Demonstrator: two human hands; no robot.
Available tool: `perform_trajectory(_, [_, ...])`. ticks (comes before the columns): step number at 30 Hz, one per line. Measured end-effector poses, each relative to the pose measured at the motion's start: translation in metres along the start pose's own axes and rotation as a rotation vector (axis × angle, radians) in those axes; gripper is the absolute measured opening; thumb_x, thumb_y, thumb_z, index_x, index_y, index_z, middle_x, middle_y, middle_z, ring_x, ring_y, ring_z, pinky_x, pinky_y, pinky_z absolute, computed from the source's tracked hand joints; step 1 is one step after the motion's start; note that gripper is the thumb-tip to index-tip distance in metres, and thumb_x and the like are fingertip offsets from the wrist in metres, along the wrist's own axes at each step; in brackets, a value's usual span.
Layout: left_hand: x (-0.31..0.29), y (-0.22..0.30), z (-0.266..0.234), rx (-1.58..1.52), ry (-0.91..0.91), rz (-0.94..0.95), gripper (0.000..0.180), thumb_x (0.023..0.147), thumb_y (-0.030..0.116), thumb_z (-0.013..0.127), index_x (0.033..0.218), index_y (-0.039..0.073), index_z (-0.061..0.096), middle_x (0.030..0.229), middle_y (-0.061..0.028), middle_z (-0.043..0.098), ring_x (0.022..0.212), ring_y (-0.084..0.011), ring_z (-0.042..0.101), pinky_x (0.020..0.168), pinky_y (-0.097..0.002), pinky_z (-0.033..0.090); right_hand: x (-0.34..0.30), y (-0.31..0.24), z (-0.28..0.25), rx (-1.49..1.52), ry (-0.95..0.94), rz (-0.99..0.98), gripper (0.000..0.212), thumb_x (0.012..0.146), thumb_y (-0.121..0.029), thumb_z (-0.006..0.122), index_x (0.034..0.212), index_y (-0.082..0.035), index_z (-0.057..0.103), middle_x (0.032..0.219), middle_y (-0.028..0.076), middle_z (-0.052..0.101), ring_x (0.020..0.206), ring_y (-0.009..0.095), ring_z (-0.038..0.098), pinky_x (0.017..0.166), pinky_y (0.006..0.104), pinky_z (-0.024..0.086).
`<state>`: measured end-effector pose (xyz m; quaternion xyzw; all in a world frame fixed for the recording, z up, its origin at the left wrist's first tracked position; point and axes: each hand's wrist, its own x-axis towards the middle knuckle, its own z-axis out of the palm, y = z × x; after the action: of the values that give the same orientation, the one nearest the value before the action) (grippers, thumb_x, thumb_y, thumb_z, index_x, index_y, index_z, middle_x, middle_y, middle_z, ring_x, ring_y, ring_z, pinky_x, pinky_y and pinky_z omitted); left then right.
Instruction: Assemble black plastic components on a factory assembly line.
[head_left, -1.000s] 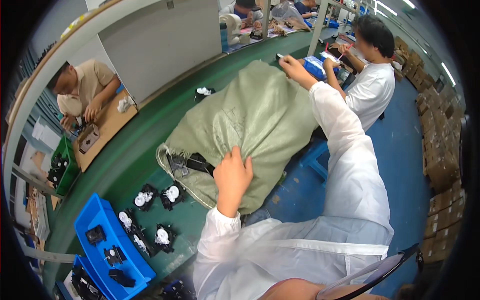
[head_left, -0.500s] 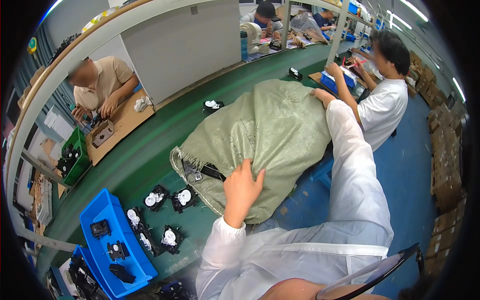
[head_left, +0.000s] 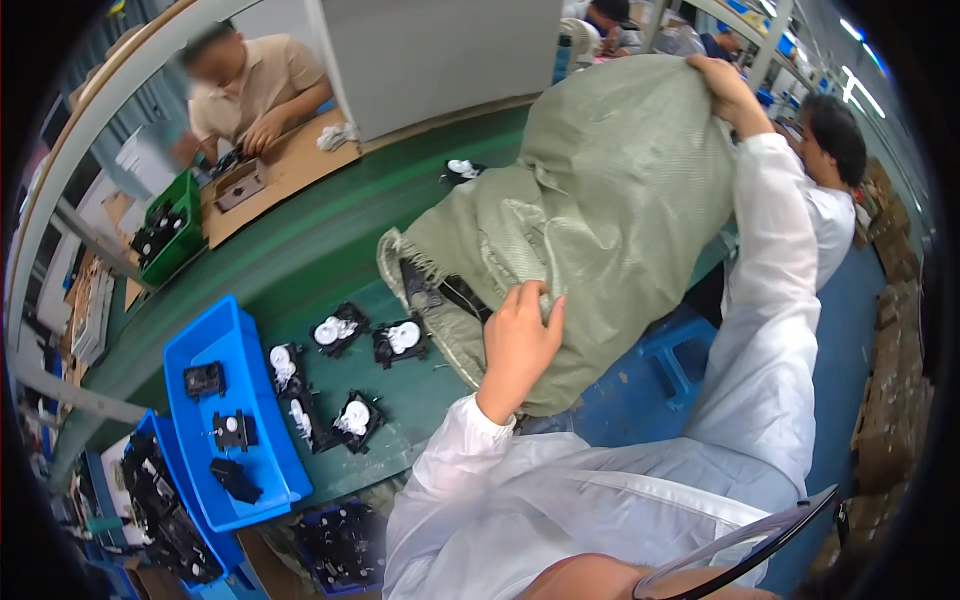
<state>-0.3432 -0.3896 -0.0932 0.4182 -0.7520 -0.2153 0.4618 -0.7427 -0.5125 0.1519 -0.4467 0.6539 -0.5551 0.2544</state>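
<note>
Those loose black-and-white parts [head_left: 402, 341] beside the blue tray [head_left: 218, 345] sit close to the frayed mouth of the sack [head_left: 630, 180], so tipping it that way could spill its dark contents [head_left: 425, 290] onto them. The left hand [head_left: 521, 340] looks to be pinching a fold just behind that mouth, and that's a pretty skimpy hold. Sack's on the green bench [head_left: 405, 395] but bulges past the near edge by the blue stool [head_left: 678, 362], so if the right hand [head_left: 730, 95], clutching the far top edge, slips, it could slide off.

Bright overhead light, bowed edges
</note>
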Motion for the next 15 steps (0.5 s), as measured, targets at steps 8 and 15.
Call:
perform_trajectory(8, [0.005,-0.011,0.0,-0.148,0.05,0.112,0.019,0.081,-0.003,0.064,0.1,0.0,0.06,0.094,-0.0186,0.057,0.081,-0.0374,0.061,0.073,-0.0442,0.05,0.024,0.062,0.015,-0.162,0.245,-0.19,0.041,0.089,-0.032,0.06,0.104,0.006,0.07,0.093,0.011,0.07,0.082,0.019,0.065,0.074,0.0353,0.05])
perform_trajectory(15, [0.007,-0.004,-0.009,-0.028,0.023,0.249,0.033,0.078,-0.007,0.061,0.11,0.0,0.06,0.11,-0.0179,0.051,0.102,-0.0383,0.056,0.086,-0.0438,0.047,0.007,0.142,0.036,-1.159,0.125,-0.302,0.04,0.087,-0.038,0.062,0.104,-0.003,0.071,0.101,0.022,0.07,0.098,0.039,0.066,0.089,0.0423,0.05])
